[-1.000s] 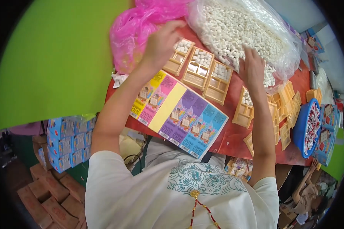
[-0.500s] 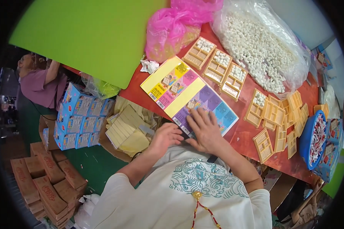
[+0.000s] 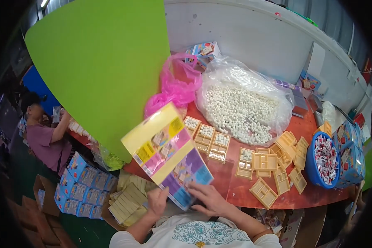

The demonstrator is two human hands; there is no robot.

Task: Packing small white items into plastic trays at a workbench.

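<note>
A printed cardboard sheet [image 3: 186,159] with yellow, pink, purple and blue panels is tilted up in front of me at the table's near edge. My left hand [image 3: 158,201] grips its lower left edge, thumb on the printed face and fingers curled. At the lower right edge, my right hand [image 3: 211,199] has its fingers over the print and its thumb below; slight blur softens the fingertips. Just beyond the sheet, several wooden trays [image 3: 204,138] hold white pieces in their compartments.
A clear plastic bag [image 3: 244,111] of white pieces lies behind the trays, beside a pink bag [image 3: 177,82]. More wooden trays [image 3: 264,161] and a blue basin [image 3: 324,161] of small packets are at right. A green panel [image 3: 99,74] stands left; a co-worker [image 3: 45,132] is beyond it.
The sheet, flat on the table before, is now raised and tilted. My left hand has taken its left edge, and my right hand has shifted to its right edge. The view has tipped up.
</note>
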